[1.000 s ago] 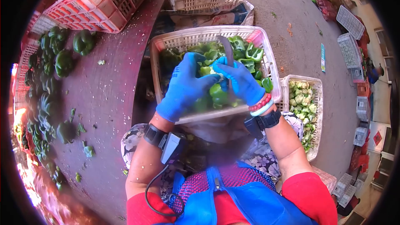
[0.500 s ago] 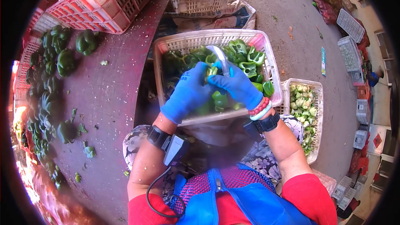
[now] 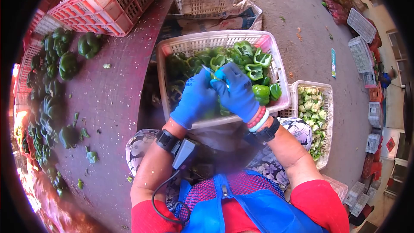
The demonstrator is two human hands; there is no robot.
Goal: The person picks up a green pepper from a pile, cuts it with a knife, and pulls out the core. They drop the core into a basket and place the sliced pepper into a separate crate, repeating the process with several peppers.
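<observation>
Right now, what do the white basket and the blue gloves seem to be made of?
White basket: moulded plastic, matte, judging by its lattice walls and thick rim. Blue gloves on the left hand and right hand: probably coated knit fabric, dull and finely textured; weave too small to tell.

I get hard overhead daylight — ground [image 3: 302, 39] at upper right pale, lower left edge burnt out orange. Deep shadow under the basket [image 3: 215, 39]. Left hand [image 3: 196, 99] and right hand [image 3: 236, 92] sharp at centre; fisheye bends the rim, corners black.
</observation>
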